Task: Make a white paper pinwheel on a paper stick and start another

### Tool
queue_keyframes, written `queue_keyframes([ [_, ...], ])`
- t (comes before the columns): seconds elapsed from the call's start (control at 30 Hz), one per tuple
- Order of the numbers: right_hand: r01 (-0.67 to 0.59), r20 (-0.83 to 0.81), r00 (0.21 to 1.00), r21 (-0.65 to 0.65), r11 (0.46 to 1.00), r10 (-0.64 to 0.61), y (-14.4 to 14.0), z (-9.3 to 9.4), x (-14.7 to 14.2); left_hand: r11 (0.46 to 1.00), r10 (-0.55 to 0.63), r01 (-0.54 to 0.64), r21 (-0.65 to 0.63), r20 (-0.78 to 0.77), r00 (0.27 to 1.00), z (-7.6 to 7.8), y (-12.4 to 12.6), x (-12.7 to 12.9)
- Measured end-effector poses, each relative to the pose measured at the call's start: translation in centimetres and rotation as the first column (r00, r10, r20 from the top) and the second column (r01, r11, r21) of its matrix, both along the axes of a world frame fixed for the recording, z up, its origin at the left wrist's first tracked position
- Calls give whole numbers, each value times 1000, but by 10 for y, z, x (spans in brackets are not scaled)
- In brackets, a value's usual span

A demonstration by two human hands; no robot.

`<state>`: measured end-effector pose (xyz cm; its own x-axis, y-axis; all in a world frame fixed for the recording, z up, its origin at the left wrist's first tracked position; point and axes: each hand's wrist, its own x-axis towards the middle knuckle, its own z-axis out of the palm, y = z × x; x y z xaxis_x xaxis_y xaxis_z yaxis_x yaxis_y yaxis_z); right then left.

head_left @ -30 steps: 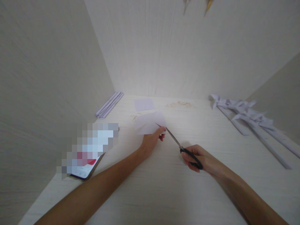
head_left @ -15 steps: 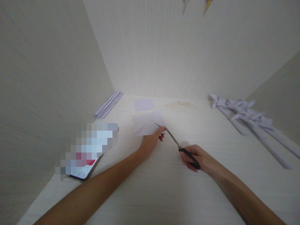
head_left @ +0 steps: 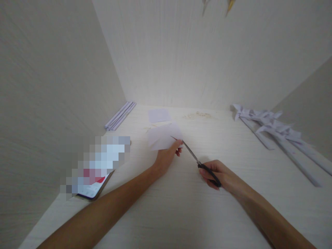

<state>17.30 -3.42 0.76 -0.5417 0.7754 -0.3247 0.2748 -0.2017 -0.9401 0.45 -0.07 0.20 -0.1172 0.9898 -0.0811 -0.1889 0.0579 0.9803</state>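
L hand (head_left: 167,155): pinches the near right corner of the white paper sheet (head_left: 164,137), thumb + fingers clamped on its edge; forearm runs in from lower left.
R hand (head_left: 216,174): fingers through the black handles of the scissors (head_left: 197,162), clenched round them; wrist w/ arm comes in from lower right.
Scissors: blades point up-left toward the sheet, tips reaching into the paper's right edge just beside the L fingertips. Can't tell how far apart the blades are, too thin + blurred.
Paper sheet: held just above the pale desk (head_left: 181,207), mid-scene, slightly tilted, between the two hands + the back wall.
Small paper square (head_left: 159,115): flat on desk behind the held sheet, apart from it.
Rolled paper sticks (head_left: 120,115): bundle lying along the L wall, well apart from hands.
Folded paper pieces (head_left: 275,133): long strips w/ folded ends spread at far right of desk.
Phone (head_left: 94,186): near L forearm, screen pixelated, lower corner showing.
Brownish smudge (head_left: 197,116): on desk near back wall.
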Motion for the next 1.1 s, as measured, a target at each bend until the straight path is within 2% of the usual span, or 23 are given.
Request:
queue_keyframes([
  [0.2, -4, 30, 1000, 27, 1000, 3, -1, 3, -2, 1000, 4, -4, -4, 22, 1000, 1, -1, 0],
  [0.43, -16, 7, 1000, 7, 1000, 16, -1, 4, -1, 999, -1, -6, 46, 166, 986, -3, 3, -2],
  [0.5, 28, -4, 1000, 22, 999, -28, -1, 3, -1, 999, -3, -6, 53, 177, 984, -4, 3, -2],
  [0.57, 138, -34, 990, 61, 989, -136, -1, 1, -4, 999, -25, 18, 50, 156, 987, -3, 3, -1],
  [0.63, 321, -100, 945, 102, 942, -311, -1, -2, -8, 997, -73, 70, 31, 117, 990, -2, 1, 0],
  [0.7, 506, -183, 856, 111, 855, -483, -1, -3, -14, 988, -152, 152, 8, 65, 986, 1, -3, 2],
  [0.77, 604, -232, 787, 106, 790, -571, -1, -4, -20, 970, -243, 243, -9, 5, 970, 5, -7, 3],
  [0.87, 655, -267, 741, 86, 751, -616, -3, -3, -27, 945, -327, 326, -30, -79, 942, 11, -12, 5],
  [0.97, 678, -299, 717, 85, 731, -630, -3, -4, -28, 933, -359, 355, -55, -117, 926, 15, -15, 6],
  [1.1, 708, -338, 690, 128, 695, -640, -1, -8, -26, 928, -374, 371, -46, -149, 916, 13, -15, 6],
])
